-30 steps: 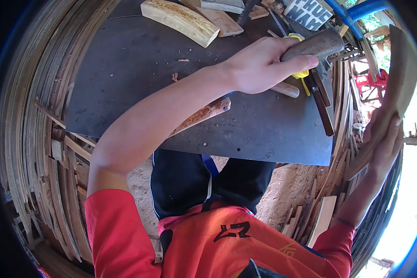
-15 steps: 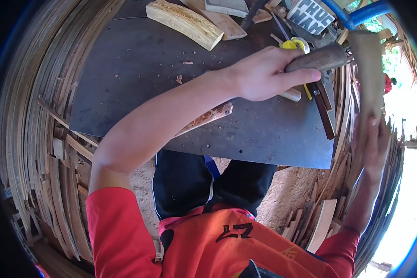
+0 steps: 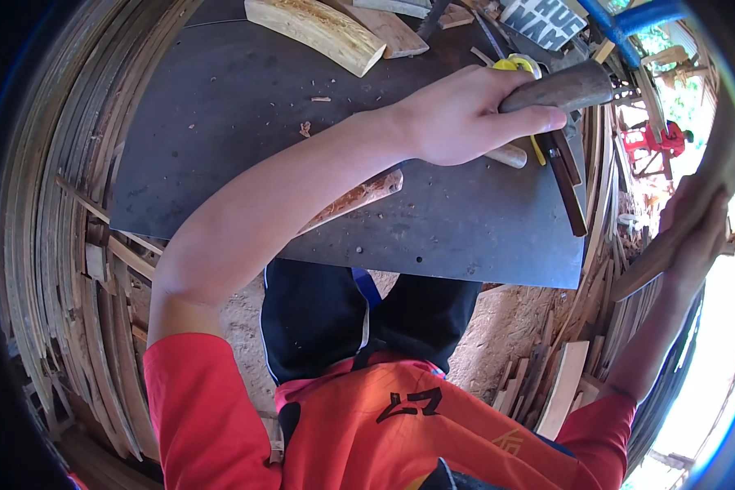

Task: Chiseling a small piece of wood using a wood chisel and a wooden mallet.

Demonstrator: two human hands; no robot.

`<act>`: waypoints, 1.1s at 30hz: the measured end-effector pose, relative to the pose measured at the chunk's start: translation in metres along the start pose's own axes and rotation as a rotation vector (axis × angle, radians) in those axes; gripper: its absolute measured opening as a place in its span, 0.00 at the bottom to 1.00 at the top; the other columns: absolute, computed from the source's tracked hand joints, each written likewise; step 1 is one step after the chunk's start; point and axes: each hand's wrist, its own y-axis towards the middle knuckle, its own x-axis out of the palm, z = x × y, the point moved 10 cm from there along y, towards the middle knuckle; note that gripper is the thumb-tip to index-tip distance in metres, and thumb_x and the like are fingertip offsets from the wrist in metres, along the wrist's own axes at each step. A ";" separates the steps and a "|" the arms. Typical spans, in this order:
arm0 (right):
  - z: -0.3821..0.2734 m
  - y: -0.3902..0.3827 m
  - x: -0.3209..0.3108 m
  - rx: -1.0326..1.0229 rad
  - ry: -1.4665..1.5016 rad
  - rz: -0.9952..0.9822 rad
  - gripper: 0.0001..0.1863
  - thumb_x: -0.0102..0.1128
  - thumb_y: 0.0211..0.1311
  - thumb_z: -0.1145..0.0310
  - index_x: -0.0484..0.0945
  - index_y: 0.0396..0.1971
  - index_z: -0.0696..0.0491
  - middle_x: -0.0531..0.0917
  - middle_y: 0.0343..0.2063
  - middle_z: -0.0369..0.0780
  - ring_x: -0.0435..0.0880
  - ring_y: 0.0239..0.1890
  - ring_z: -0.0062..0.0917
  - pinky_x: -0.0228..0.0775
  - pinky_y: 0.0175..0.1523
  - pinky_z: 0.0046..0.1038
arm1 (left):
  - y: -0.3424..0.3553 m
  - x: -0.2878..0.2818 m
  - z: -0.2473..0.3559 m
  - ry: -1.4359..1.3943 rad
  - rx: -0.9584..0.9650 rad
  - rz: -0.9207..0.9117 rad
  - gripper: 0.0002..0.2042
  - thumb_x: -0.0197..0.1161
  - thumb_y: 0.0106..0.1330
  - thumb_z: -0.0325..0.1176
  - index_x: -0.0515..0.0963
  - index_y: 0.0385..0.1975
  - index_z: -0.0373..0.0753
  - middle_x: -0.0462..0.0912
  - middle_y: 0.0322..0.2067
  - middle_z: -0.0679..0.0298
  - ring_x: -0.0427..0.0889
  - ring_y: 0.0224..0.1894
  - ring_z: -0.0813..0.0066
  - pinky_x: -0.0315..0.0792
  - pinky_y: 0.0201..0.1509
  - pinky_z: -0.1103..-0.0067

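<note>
My left hand reaches across the dark tabletop, with fingers wrapped round a thick, round wooden handle. Whatever the handle's far end joins is not clear. Out past the table's right edge, my right hand grips a long piece of wood, tilted with its upper end near the picture's rim. Below my left hand lie a light wooden handle and a dark brown, straight-edged tool. A yellow tape measure sits just behind it. Partly under my left forearm is a reddish-brown wood piece.
A pale timber block and a flat board lie at the table's back. Stacked strips line the left side. Blue pipes cross the upper right. A person in red is far off at right.
My right hand has swung outward to the right and slightly up with the long piece of wood, now more tilted. My left hand keeps its hold on the handle; the view has shifted slightly.
</note>
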 end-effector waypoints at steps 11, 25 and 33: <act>0.024 -0.019 0.040 0.065 -0.293 0.038 0.32 0.32 0.81 0.43 0.77 0.38 0.57 0.74 0.15 0.35 0.70 0.13 0.18 0.59 0.19 0.22 | -0.003 0.007 -0.008 -0.035 -0.077 -0.048 0.25 0.58 0.78 0.49 0.75 0.60 0.31 0.81 0.39 0.66 0.75 0.43 0.84 0.74 0.52 0.81; 0.039 -0.018 0.033 0.044 -0.109 -0.095 0.28 0.39 0.81 0.47 0.76 0.40 0.60 0.77 0.19 0.39 0.74 0.14 0.19 0.64 0.19 0.23 | -0.006 0.008 -0.006 -0.093 -0.004 -0.056 0.29 0.56 0.78 0.51 0.70 0.66 0.30 0.81 0.42 0.67 0.83 0.40 0.84 0.75 0.37 0.86; 0.027 -0.035 0.034 -0.294 -0.576 -0.080 0.29 0.39 0.81 0.45 0.77 0.41 0.58 0.75 0.18 0.37 0.73 0.16 0.19 0.63 0.21 0.22 | -0.019 0.006 -0.005 0.030 -0.137 -0.106 0.27 0.56 0.78 0.53 0.76 0.60 0.32 0.67 0.18 0.75 0.67 0.22 0.88 0.65 0.27 0.83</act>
